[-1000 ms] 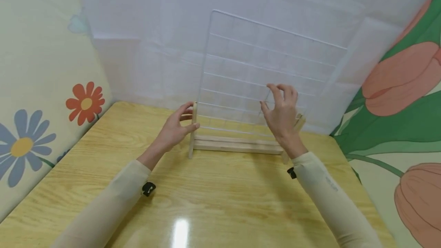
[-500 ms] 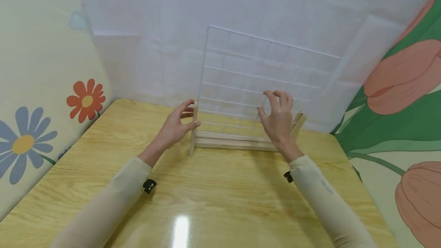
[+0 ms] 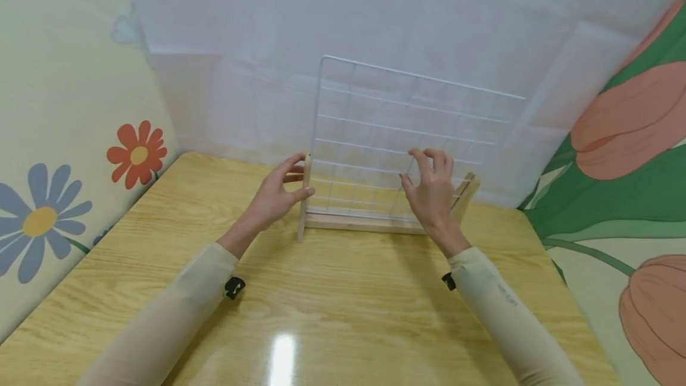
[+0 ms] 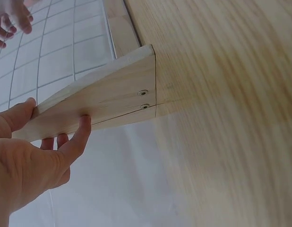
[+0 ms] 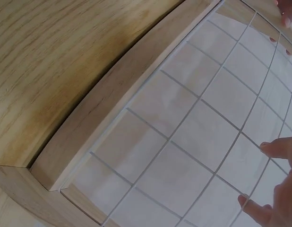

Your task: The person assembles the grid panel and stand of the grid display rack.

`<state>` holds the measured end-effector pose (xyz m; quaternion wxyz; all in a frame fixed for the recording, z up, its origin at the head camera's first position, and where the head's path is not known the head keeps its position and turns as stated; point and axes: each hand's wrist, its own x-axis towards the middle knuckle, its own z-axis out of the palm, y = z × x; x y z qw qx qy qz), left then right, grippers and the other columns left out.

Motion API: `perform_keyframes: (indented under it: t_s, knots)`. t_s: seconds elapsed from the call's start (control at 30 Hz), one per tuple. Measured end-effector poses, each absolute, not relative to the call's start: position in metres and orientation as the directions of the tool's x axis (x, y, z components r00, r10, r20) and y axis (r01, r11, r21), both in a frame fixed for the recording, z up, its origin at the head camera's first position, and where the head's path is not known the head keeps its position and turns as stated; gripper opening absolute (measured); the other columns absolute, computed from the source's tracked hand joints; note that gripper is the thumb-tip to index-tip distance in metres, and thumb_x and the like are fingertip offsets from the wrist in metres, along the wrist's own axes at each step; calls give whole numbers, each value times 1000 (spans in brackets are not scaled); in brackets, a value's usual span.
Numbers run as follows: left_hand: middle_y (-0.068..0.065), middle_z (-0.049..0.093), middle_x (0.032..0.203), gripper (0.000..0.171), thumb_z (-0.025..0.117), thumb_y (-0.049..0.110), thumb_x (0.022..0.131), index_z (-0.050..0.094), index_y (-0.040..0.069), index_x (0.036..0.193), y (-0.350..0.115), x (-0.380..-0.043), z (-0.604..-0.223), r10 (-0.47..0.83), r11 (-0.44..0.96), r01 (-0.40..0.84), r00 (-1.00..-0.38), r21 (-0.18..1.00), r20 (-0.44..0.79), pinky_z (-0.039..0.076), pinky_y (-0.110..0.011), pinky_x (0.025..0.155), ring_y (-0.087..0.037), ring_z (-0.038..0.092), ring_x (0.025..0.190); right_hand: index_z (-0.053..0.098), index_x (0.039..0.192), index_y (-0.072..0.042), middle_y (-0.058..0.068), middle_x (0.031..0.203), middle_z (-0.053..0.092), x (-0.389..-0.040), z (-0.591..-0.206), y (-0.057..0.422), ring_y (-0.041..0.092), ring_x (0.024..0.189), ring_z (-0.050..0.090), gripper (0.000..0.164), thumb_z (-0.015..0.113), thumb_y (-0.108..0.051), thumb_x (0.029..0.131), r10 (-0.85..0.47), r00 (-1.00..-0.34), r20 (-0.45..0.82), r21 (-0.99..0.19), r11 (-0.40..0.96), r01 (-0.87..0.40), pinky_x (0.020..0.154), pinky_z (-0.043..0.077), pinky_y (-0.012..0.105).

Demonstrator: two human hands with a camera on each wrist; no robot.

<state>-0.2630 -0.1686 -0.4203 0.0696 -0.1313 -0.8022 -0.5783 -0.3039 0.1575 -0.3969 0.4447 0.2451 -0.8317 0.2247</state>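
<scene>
A white wire grid panel (image 3: 418,76) stands upright in a light wooden stand, its lower edge along the bottom rail (image 3: 364,223). My left hand (image 3: 273,195) grips the stand's left side board (image 3: 302,219). In the left wrist view, the thumb lies on one edge of that board (image 4: 113,92) and the fingers reach round its outer face. My right hand (image 3: 433,192) holds the grid's wires towards the right, with bent thumb and fingers spread apart. Through the right wrist view, its fingertips (image 5: 264,146) touch the wires. The hand partly hides the grid's lower right.
The stand's right side board (image 3: 465,195) has a dark groove and leans outward. Everything stands on a wood-grain table (image 3: 343,296). A white sheet (image 3: 241,16) hangs close behind, with flower-patterned panels at left (image 3: 59,106) and right (image 3: 616,207).
The grid has slid down between the side boards, its top edge now lower, and my right hand has moved down with it. My left hand stays on the left board.
</scene>
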Motion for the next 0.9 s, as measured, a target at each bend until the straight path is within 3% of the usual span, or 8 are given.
perform_keyframes:
  t_s: [0.23, 0.43, 0.73, 0.8, 0.9]
  knots:
    - [-23, 50, 143, 76, 74, 6, 94, 34, 9, 158, -169, -258, -417, 143, 307, 288, -956, 907, 255, 46, -59, 100, -42, 48, 131, 64, 124, -4, 20, 118, 55, -299, -399, 157, 40, 116, 49, 49, 86, -6, 81, -211, -486, 848, -148, 786, -600, 64, 56, 47]
    - [-24, 48, 145, 77, 74, 6, 94, 32, 8, 159, -172, -258, -414, 145, 297, 296, -954, 908, 264, 47, -61, 98, -44, 47, 132, 62, 128, -4, 19, 120, 53, -301, -399, 154, 41, 118, 47, 48, 83, -7, 85, -231, -468, 853, -137, 767, -627, 68, 55, 49]
    - [-22, 48, 146, 74, 74, 8, 95, 35, 10, 158, -176, -265, -423, 156, 295, 299, -952, 907, 263, 46, -60, 99, -43, 47, 132, 60, 131, -6, 19, 121, 51, -300, -401, 155, 41, 121, 44, 53, 83, -5, 84, -258, -493, 831, -138, 763, -631, 64, 54, 48]
    - [-23, 48, 146, 74, 74, 9, 95, 34, 10, 158, -175, -266, -425, 163, 308, 302, -951, 902, 263, 46, -59, 100, -43, 47, 133, 60, 132, -5, 20, 122, 52, -300, -402, 157, 41, 122, 44, 53, 82, -3, 83, -265, -494, 828, -138, 758, -638, 65, 54, 48]
    - [-23, 48, 145, 74, 72, 11, 97, 32, 8, 158, -174, -264, -424, 175, 374, 317, -947, 871, 270, 49, -57, 97, -42, 49, 130, 61, 135, -5, 20, 125, 53, -297, -401, 162, 41, 126, 43, 53, 80, -4, 85, -293, -505, 812, -154, 726, -670, 78, 54, 50]
